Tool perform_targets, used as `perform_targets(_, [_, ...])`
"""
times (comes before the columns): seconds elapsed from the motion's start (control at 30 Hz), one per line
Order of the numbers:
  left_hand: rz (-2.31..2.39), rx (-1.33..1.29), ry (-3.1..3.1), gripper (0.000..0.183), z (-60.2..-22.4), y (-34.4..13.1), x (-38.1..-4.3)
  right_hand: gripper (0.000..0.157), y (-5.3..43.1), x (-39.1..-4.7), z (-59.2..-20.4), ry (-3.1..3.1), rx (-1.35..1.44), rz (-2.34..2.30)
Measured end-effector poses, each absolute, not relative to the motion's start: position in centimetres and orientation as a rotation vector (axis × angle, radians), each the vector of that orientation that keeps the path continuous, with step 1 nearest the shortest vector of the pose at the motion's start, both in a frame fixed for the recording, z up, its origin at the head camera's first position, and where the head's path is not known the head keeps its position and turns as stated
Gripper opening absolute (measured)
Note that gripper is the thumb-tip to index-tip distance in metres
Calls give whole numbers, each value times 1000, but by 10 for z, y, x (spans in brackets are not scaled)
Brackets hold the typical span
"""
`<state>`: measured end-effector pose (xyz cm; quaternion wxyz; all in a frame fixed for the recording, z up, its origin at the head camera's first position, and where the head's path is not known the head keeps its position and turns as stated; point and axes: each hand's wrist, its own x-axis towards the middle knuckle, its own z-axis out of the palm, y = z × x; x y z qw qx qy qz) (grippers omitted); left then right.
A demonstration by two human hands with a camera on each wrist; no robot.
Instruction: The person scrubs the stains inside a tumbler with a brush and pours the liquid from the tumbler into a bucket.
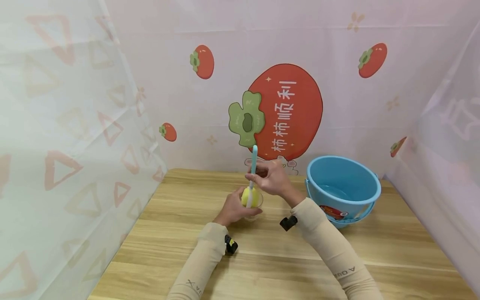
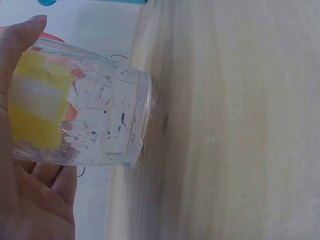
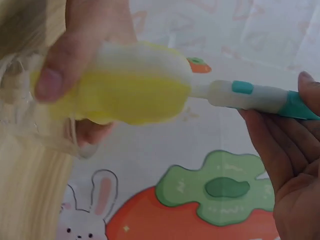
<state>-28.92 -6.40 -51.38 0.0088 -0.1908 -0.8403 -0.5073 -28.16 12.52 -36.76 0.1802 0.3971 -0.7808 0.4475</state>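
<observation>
My left hand (image 1: 233, 209) grips a clear faceted glass (image 2: 112, 112) around its sides, thumb on one side and fingers on the other. A cup brush with a yellow and white sponge head (image 3: 150, 95) is partly inside the glass. Its turquoise and white handle (image 1: 254, 160) points up and away from the rim. My right hand (image 1: 273, 178) pinches that handle between thumb and fingers, above the sponge. In the left wrist view the sponge shows through the glass wall near the mouth, and the lower part of the glass is free of sponge, its base close to the table.
A blue plastic bucket (image 1: 318, 193) with a handle and a red label stands on the wooden table (image 1: 176, 233), right of my right hand. A white cloth (image 1: 180, 91) printed with persimmons hangs behind the table, and patterned sheets hang at both sides.
</observation>
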Motion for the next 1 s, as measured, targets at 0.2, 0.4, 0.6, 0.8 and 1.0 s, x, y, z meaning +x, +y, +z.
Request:
perform_targets(0.2, [-1671,-607,-2617,81,-514,-64,-287,7,137,-282,-354,-2258,1079,1174])
perform_targets(0.4, [-1719,-622,-2602,83,-514,-63,-287,6,140,-281,-336,-2181,1168,1087])
perform_targets(0.6, [-1738,-650,-2579,88,-511,-63,-288,5,148,-279,-311,-2146,1216,1070])
perform_targets(0.8, [-1748,-659,-2576,88,-512,-64,-290,10,162,-278,-291,-2158,1260,1000])
perform_targets(1.0, [-1764,-706,-2560,90,-514,-65,-292,25,177,-272,-293,-2190,1343,808])
